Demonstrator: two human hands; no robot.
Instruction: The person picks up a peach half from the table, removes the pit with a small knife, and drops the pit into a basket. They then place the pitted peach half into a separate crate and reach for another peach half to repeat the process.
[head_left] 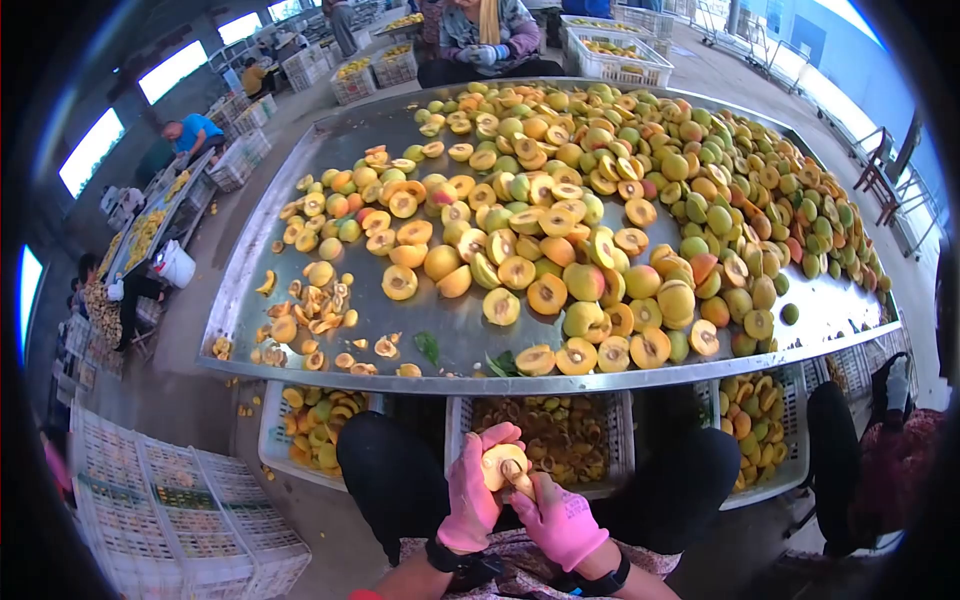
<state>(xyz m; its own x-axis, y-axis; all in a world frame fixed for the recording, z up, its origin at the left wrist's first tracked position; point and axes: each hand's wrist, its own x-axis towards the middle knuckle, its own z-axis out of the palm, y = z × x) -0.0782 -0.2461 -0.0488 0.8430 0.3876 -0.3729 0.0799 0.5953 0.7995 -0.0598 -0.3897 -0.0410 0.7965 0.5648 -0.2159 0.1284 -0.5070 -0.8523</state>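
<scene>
Both my hands wear pink gloves and meet above my lap, just below the metal table's front edge. My left hand [474, 492] has its fingers curled round a halved yellow fruit [501, 466], cut face up. My right hand [561, 521] is closed on a small tool [518, 480], whose end touches the middle of the fruit half. Right behind my hands, a crate [625, 440] of brownish fruit pieces stands under the table edge.
The metal table [420, 384] bears piles of halved and whole fruit, with green leaves near its front edge. Crates of fruit stand below it left [268, 430] and right [800, 440]. Stacked white crates [180, 510] are at lower left. A person [490, 40] sits across the table.
</scene>
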